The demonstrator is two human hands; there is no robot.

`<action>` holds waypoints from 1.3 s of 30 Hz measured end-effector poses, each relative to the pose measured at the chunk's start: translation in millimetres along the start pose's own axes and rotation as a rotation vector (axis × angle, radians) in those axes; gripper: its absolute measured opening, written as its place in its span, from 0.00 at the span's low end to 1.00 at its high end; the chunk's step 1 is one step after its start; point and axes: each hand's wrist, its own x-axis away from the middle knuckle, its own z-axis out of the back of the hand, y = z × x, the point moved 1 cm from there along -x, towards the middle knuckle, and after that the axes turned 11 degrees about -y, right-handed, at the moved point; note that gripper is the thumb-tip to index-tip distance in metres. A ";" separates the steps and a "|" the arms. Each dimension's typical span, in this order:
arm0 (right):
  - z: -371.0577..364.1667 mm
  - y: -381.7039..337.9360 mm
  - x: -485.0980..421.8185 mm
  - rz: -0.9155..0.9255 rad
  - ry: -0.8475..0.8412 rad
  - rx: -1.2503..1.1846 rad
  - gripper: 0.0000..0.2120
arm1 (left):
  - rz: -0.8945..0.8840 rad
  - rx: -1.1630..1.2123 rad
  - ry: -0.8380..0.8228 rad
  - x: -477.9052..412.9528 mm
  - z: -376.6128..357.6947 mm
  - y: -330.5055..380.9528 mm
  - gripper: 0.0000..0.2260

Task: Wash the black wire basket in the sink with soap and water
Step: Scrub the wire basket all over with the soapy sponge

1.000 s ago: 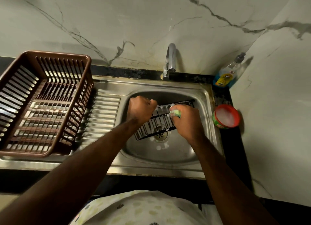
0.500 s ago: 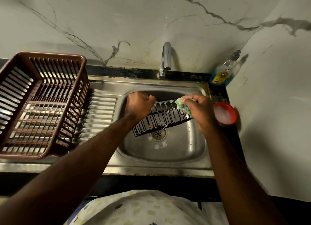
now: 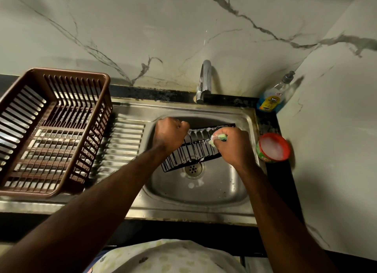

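Sink (image 3: 204, 208): basket (image 3: 196, 152) in left hand (image 3: 170, 135)

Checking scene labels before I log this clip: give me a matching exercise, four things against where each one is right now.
Things
1. black wire basket
2. sponge
3. brown crate
4. red-rimmed tub

Places
A. far left, beside the ribbed drainboard
B. on the counter, right of the sink
C. gripped by the left hand, over the sink
D. held in the right hand, against the wires

Pairs: 1-C, 2-D, 3-A, 4-B.
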 end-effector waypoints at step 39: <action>-14.6 3.2 19.1 -0.154 -0.052 -0.127 0.13 | 0.010 -0.026 0.004 -11.2 -15.2 -17.7 0.20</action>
